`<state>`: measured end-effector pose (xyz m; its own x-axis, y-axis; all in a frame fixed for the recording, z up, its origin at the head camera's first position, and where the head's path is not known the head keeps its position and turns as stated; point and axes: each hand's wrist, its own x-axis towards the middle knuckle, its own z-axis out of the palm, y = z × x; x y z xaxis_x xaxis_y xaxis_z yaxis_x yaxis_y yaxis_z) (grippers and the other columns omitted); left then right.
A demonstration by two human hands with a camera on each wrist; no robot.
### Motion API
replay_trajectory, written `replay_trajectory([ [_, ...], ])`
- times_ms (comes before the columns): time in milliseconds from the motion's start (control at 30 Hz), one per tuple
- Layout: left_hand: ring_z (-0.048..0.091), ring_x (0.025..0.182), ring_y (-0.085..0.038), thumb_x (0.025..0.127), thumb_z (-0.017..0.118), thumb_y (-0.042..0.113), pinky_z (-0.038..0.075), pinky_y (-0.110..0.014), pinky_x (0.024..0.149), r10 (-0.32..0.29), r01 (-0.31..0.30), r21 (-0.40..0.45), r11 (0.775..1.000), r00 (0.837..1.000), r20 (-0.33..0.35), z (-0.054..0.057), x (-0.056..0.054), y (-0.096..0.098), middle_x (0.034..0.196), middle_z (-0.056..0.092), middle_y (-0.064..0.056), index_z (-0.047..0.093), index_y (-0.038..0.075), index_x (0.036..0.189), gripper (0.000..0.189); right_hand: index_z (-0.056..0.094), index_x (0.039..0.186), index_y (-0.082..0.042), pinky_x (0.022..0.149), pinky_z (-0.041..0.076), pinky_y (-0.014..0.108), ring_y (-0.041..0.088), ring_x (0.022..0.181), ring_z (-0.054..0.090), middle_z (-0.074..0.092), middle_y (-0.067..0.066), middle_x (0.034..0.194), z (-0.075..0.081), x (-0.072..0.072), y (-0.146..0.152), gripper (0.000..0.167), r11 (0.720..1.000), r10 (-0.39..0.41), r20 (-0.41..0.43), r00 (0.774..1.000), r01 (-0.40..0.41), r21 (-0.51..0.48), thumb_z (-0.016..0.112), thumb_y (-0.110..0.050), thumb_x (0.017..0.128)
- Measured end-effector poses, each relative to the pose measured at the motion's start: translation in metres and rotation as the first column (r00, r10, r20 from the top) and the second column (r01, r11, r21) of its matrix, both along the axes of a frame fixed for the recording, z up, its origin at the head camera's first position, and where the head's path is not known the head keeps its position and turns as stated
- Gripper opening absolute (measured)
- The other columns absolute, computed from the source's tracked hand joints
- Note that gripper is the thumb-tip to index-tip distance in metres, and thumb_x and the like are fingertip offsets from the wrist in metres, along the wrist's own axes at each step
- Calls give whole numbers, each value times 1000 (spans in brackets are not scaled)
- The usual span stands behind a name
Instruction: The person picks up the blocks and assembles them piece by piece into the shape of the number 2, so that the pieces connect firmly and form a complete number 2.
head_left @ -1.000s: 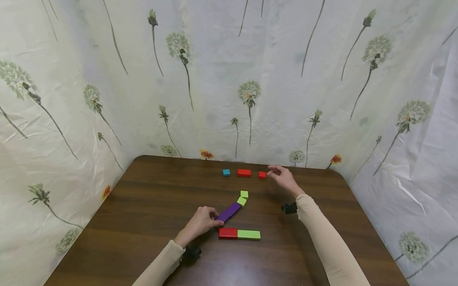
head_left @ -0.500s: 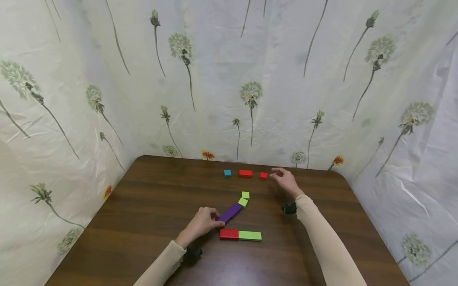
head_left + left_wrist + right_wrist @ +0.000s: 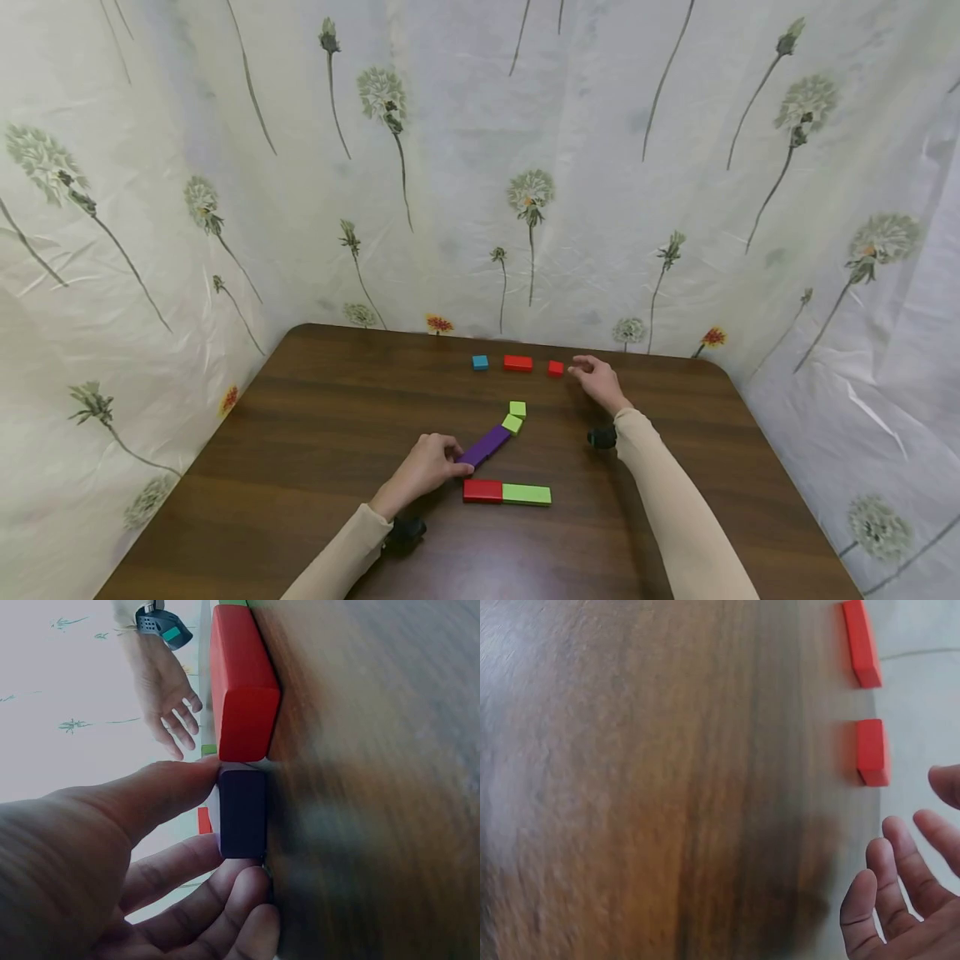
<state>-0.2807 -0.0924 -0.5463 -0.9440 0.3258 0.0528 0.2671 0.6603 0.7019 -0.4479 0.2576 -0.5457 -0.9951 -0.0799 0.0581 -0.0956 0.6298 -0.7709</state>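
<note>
My left hand [image 3: 426, 467] pinches the near end of a long purple block [image 3: 486, 447] between thumb and fingers. The block lies slantwise on the table, and its dark end face shows in the left wrist view. Two small lime-green blocks [image 3: 517, 409] follow on from its far end. Just in front of the purple block, a red block [image 3: 482, 492] lies end to end with a longer green block [image 3: 527, 495]. My right hand [image 3: 600, 385] is held with fingers loosely bent beside a small red block [image 3: 871, 752], apart from it and holding nothing.
Along the back of the brown wooden table [image 3: 337, 400] lie a small blue block [image 3: 480, 362] and a longer red block [image 3: 518, 363]. A flower-printed curtain [image 3: 450, 167] hangs around the table's far and side edges.
My right hand has drawn slightly away from the small red block. The left hand stays on the purple block, and the blocks keep their arrangement. The head view has shifted a little.
</note>
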Motion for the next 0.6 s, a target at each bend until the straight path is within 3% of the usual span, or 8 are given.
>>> replay_trajectory([
  [200,50,62,-8,80,79,29,43,-22,55,6,-6,6,1000,1000,2,1,0,0,78,67,-1,72,4,94,29,50,136,0,96,43,51,37,116,53,57,23,124,-4,-4,-6,46,1000,-11,29,1000,11,1,55,-26,98],
  [600,49,61,-8,80,79,29,41,-22,54,13,-14,9,1000,1000,7,2,0,-1,76,64,1,72,5,92,27,51,136,0,94,44,51,38,113,55,59,25,123,-5,-9,-14,44,998,-6,8,1000,6,65,53,-26,100],
])
